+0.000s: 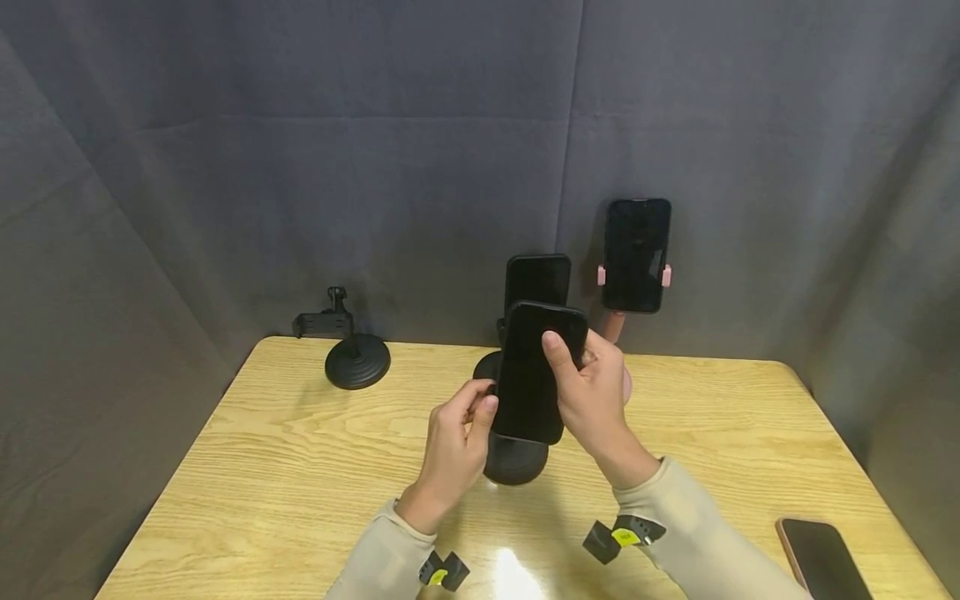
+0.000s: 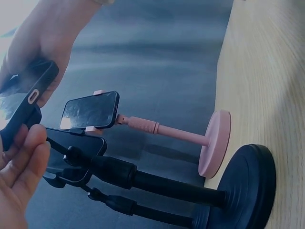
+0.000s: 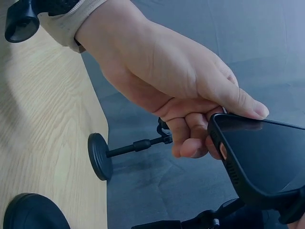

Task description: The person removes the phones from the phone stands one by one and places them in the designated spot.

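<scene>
Head view: a black phone (image 1: 525, 383) is held above the near stand (image 1: 517, 462), over the middle of the table (image 1: 285, 492).
Right hand (image 1: 596, 400): the phone is gripped at its right edge, with the thumb laid over the screen side.
Left hand (image 1: 453, 446): the fingers are bent, and a black clamp (image 3: 293, 206) is pinched at the phone's left edge; whether the phone is fully seated cannot be told.
Middle stand (image 1: 487, 365): a second phone (image 1: 537, 279) is borne just behind the first and is partly covered by it.
Pink stand (image 1: 613, 327): a third phone (image 1: 637, 254) is clasped upright by pink arms, at far right.
Left stand (image 1: 357, 362): a black holder (image 1: 322, 323) is carried on its pole, at far left.
Loose phone (image 1: 823, 558): it is laid on the table at near right, cut off by the frame.
Sleeves (image 1: 393, 558): beige; black devices (image 1: 626, 531) with yellow labels are worn at the wrists.
Curtain (image 1: 375, 167): grey cloth is hung behind and at both sides.
</scene>
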`<state>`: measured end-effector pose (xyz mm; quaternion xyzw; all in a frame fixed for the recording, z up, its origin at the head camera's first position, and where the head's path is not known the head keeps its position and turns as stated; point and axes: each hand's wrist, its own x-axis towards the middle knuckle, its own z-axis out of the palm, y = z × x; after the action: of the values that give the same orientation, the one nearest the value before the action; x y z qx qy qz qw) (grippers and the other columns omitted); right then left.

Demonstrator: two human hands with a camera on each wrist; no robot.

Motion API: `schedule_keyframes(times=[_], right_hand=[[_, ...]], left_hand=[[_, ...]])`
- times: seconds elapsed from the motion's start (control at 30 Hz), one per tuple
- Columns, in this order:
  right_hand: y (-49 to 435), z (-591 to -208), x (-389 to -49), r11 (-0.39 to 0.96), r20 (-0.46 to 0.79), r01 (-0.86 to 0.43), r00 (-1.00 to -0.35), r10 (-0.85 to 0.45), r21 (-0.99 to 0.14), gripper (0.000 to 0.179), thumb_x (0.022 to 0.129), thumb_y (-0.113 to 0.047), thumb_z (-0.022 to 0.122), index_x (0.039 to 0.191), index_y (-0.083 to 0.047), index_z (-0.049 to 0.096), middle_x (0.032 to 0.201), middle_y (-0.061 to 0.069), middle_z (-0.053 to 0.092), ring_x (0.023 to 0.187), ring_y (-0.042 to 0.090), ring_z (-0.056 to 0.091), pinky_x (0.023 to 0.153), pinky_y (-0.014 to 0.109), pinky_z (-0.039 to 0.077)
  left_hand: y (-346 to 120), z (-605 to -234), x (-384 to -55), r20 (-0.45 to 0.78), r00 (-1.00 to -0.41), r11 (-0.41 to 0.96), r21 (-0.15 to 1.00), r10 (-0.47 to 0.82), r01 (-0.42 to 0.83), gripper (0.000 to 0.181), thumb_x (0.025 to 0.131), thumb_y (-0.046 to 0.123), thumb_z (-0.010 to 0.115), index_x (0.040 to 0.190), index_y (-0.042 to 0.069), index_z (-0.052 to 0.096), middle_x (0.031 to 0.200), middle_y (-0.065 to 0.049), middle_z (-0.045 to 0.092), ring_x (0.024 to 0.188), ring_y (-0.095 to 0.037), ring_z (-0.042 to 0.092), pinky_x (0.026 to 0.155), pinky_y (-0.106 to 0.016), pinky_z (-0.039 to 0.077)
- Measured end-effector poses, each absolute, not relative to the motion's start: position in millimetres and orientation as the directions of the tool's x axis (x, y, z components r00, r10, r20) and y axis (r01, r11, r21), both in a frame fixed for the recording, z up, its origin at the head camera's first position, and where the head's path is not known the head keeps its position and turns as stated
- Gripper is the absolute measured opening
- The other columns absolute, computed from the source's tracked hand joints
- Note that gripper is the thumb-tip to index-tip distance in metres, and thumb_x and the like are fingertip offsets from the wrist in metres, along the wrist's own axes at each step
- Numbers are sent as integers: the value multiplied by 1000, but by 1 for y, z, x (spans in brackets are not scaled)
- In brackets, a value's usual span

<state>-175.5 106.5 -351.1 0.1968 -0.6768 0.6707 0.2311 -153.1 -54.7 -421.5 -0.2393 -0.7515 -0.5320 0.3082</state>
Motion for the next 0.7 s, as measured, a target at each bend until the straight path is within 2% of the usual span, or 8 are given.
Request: schedule_keyframes(times=[0.1,0.27,0.47,0.7], right_hand=[[107,-351,-176,11,574,-574,-817,50,-819,13,95,8,58,102,16,67,86,-18,76,74,3,74,65,23,62],[107,-349,-178,1,577,-579,-813,73,-815,13,95,7,59,100,17,66,84,-19,76,73,3,74,65,22,61],[107,-346,-181,-20,582,-584,-810,76,-811,16,97,4,59,102,17,66,86,-17,77,75,5,75,66,24,62],[106,-343,-181,7,589,-591,-802,99,-806,18,97,-1,62,102,16,68,85,-18,76,74,3,75,66,21,61]], left_hand=[[-54,-422,-153,724,-689,317,647,29,694,27,106,19,53,102,-3,67,74,-9,65,67,-9,61,65,-24,58],[-53,-422,-154,719,-694,287,658,36,696,23,106,15,54,103,-3,67,78,-12,69,71,-15,71,68,-23,60],[-53,-422,-153,680,-731,173,713,65,679,16,104,7,54,106,-3,66,89,-18,75,59,-20,72,57,-23,59],[-53,-422,-153,685,-726,200,704,60,681,17,105,9,53,106,-1,66,78,-14,74,56,-16,70,61,-20,59]])
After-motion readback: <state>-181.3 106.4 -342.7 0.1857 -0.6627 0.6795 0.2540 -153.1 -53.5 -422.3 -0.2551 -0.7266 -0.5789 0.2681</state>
